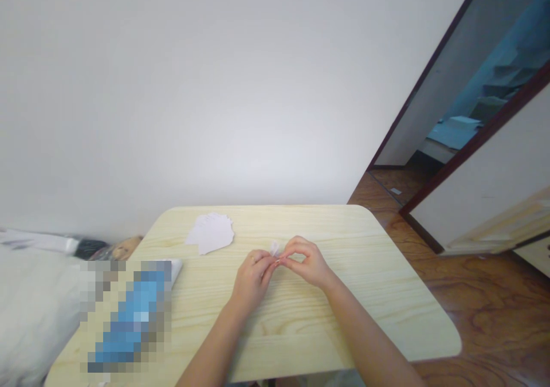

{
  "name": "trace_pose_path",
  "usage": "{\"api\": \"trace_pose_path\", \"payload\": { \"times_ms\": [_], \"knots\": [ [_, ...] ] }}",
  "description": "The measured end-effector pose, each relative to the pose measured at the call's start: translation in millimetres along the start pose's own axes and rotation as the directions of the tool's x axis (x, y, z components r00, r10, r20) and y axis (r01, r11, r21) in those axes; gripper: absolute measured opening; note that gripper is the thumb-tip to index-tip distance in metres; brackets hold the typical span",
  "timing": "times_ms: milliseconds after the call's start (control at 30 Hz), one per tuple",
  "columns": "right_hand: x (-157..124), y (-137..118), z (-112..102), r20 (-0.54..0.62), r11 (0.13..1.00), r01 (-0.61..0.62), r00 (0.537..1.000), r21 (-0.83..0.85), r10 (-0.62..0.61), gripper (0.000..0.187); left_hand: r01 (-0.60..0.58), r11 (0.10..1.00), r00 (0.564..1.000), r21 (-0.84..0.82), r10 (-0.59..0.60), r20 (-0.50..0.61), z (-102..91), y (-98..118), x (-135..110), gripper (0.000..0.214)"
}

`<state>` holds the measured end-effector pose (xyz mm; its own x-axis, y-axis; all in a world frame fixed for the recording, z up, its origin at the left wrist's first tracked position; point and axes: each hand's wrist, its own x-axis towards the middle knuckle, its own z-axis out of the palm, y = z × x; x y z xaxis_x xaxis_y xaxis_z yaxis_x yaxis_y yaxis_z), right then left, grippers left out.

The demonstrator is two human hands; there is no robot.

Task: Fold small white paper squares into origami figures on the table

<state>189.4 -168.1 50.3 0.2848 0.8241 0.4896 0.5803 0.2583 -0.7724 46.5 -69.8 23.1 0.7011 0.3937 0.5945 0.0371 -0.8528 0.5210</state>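
Over the middle of the table, my left hand (253, 275) and my right hand (310, 264) meet at their fingertips. Both are closed in a pinch on a small, whitish, see-through piece (274, 247), which sticks up just beyond the fingers. It looks thin, but its kind is too small to make out, and its lower part is hidden by my fingers. Farther back and to the left, a fanned stack of white paper pieces (212, 233) lies flat, apart from both hands.
The pale wooden table (365, 318) has rounded corners and stands against a white wall (258, 89). A blurred-out blue item (135, 315) lies at its left side. White bedding (38, 312) is beyond the left edge. To the right are a wooden floor (485, 301) and a doorway.
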Motion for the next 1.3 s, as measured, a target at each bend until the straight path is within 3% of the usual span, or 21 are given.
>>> {"api": "trace_pose_path", "payload": {
  "times_ms": [267,367,467,500,533,600,700,833,933,1033,1133,1300],
  "knots": [
    [1,-5,0,-0.006,0.998,-0.01,1.0,0.054,0.011,0.012,0.004,1.0,1.0,-0.003,-0.004,-0.017,-0.6,1,1,0.014],
    [2,0,-6,-0.131,0.996,-0.011,0.991,0.092,0.023,0.017,0.056,0.997,0.998,-0.049,-0.058,-0.034,-1.4,1,2,0.014],
    [3,15,-10,-0.304,0.972,-0.172,0.928,0.163,0.215,0.022,0.135,0.98,0.985,-0.145,-0.149,-0.09,-2.9,0,4,0.012],
    [3,21,-10,-0.297,0.942,-0.265,0.9,0.207,0.319,0.026,0.157,0.972,0.978,-0.173,-0.178,-0.112,-3.6,-1,4,0.012],
    [3,26,-9,-0.231,0.898,-0.36,0.879,0.252,0.417,0.032,0.173,0.965,0.972,-0.196,-0.199,-0.126,-4.2,-1,5,0.012],
    [1,32,-5,0.022,0.783,-0.526,0.834,0.333,0.551,0.042,0.187,0.956,0.967,-0.227,-0.22,-0.128,-5.4,-2,6,0.013],
    [0,27,2,0.325,0.691,-0.609,0.793,0.389,0.515,0.039,0.173,0.954,0.972,-0.244,-0.205,-0.112,-6.4,-2,7,0.014],
    [4,11,7,0.274,0.684,-0.534,0.844,0.497,0.46,0.027,0.157,0.951,0.98,-0.264,-0.183,-0.075,-4.2,-3,5,0.013],
    [6,10,8,0.201,0.68,-0.491,0.864,0.545,0.462,0.028,0.228,0.914,0.962,-0.336,-0.266,-0.069,0.0,-3,2,0.02],
    [5,16,10,0.156,0.708,-0.467,0.874,0.529,0.46,0.024,0.307,0.843,0.928,-0.441,-0.368,-0.056,3.5,-4,0,0.032],
    [3,22,13,0.136,0.749,-0.462,0.88,0.475,0.456,0.023,0.38,0.775,0.901,-0.505,-0.435,0.011,3.6,-5,0,0.026],
    [1,21,14,0.16,0.78,-0.441,0.895,0.443,0.415,0.021,0.418,0.736,0.891,-0.533,-0.447,0.081,-0.3,-4,4,0.02]
  ]
}}
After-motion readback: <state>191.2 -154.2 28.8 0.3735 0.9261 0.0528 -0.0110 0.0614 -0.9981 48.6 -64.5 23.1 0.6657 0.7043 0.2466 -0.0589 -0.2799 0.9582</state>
